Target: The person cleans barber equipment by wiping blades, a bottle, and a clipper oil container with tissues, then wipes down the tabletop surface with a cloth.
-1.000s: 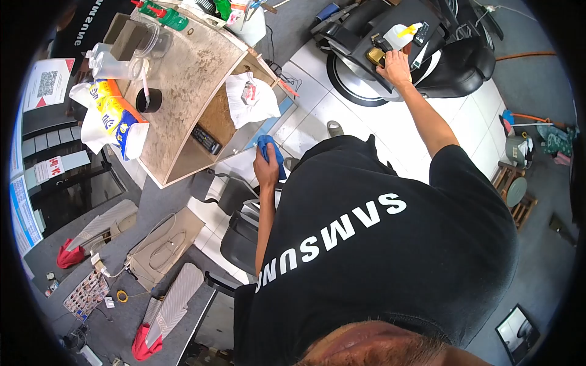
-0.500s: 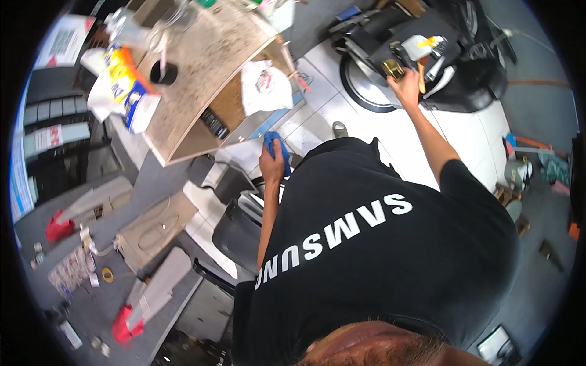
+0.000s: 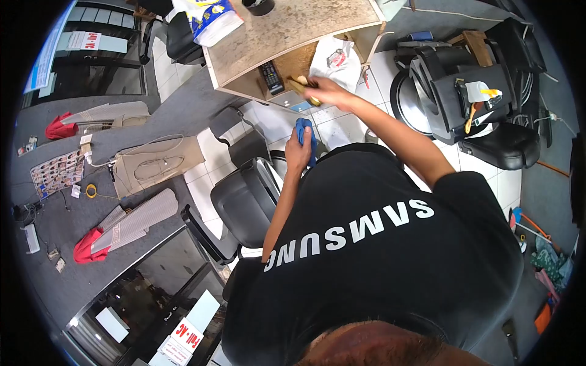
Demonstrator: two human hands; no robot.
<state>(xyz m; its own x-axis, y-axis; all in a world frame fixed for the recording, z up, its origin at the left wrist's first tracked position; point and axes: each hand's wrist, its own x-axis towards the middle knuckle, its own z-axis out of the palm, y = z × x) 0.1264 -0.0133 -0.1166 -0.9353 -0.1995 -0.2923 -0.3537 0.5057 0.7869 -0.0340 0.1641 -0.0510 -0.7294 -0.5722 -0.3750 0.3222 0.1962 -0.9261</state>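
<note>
My left hand [image 3: 298,154] is closed round a crumpled blue cloth [image 3: 313,143], held near my chest. My right hand [image 3: 331,94] reaches out to the front of an open wooden cabinet. It grips a gold-coloured hair clipper [image 3: 298,85], smeared by motion. Just left of the clipper, inside the cabinet's opening, lies a black remote control [image 3: 271,77]. A white plastic bag [image 3: 337,64] with a red print sits to the right of it.
The wooden cabinet [image 3: 293,33] bears a blue and white packet [image 3: 215,23] and a black cup [image 3: 259,6]. A black barber chair [image 3: 244,198] stands at left; another seat [image 3: 448,100] at right holds a brush [image 3: 472,119] and other tools. Carpet-grey surfaces with cloths [image 3: 131,226] lie at far left.
My right hand has moved left with the clipper, from the chair with the tools to the cabinet's opening. My left hand still holds the blue cloth. The view has shifted.
</note>
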